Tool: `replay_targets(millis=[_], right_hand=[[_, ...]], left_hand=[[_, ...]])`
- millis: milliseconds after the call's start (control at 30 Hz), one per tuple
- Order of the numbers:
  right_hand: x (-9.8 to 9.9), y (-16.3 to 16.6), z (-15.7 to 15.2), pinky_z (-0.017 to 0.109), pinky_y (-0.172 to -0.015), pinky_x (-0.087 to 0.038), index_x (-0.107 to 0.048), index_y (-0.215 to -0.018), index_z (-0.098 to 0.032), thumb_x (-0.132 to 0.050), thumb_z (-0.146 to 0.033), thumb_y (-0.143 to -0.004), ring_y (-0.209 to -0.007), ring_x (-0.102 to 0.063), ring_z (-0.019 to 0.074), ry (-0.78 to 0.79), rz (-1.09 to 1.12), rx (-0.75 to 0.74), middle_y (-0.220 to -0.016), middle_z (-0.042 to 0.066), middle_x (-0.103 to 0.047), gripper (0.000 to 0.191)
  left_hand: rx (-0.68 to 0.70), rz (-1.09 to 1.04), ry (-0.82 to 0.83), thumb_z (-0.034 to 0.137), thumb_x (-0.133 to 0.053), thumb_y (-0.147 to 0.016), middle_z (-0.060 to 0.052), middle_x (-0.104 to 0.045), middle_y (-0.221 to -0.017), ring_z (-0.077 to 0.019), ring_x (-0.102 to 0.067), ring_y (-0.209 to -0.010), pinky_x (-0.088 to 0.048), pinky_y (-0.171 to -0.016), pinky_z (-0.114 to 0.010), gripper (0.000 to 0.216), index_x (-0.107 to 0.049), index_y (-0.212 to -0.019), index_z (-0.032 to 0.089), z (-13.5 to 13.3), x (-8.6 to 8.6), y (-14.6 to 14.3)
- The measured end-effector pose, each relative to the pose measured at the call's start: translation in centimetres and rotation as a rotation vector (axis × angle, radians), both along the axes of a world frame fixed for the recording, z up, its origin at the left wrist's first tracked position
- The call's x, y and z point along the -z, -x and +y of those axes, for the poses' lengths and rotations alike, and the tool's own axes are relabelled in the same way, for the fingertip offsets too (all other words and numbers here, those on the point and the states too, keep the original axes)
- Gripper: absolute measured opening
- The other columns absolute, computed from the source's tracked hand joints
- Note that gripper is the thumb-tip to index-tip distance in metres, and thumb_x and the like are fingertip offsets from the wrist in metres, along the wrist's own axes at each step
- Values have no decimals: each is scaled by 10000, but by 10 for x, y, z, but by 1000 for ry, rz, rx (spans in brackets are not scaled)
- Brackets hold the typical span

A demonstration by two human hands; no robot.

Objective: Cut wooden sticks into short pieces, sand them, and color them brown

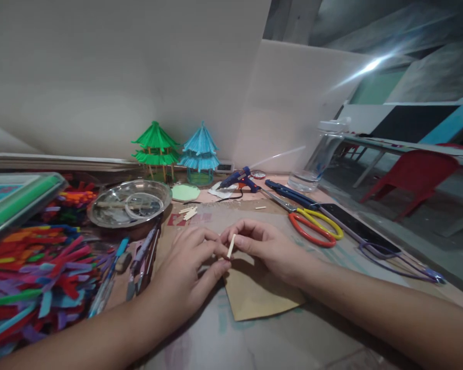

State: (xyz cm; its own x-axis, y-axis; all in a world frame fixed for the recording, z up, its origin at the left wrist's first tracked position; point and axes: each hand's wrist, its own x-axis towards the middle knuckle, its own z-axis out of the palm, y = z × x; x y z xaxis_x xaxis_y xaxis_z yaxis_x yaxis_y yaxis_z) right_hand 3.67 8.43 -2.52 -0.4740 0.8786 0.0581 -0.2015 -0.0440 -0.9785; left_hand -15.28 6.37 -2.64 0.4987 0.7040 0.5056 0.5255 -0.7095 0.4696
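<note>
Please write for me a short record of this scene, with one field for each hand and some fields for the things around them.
Left hand: fingertips at the lower end of a short pale stick
Right hand: thumb and fingers at its upper part
Under the hands: tan sheet, partly covered
Beyond left hand: loose pale pieces
Back: green model and blue model, both with tiered roofs; glue gun
Right side: scissors, one handle red-orange, one yellow
Left side: shiny bowl; heap of coloured strips
</note>
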Motion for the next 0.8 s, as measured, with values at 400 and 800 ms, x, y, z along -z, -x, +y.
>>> replay_targets(millis=[400,800], right_hand=[[-5,-1,-6,312,-782,-489,-627,-802,-194,-662,-306,-838,-792,-604,150,-445,-240,101,-825,13,-629,122],[-7,-1,-9,275,-766,-472,-631,-803,-196,-613,-194,-872,-790,-606,141,-744,-334,115,-825,12,-653,72]], left_hand=[[9,37,-36,220,-433,-953,-23,-612,-892,-184,-542,-892,-431,-794,-320,223,-613,-822,207,-1,-3,-1],[19,78,-21,231,-394,-966,-30,-615,-879,-192,-547,-880,-440,-798,-334,256,-589,-803,202,1,-2,-1]])
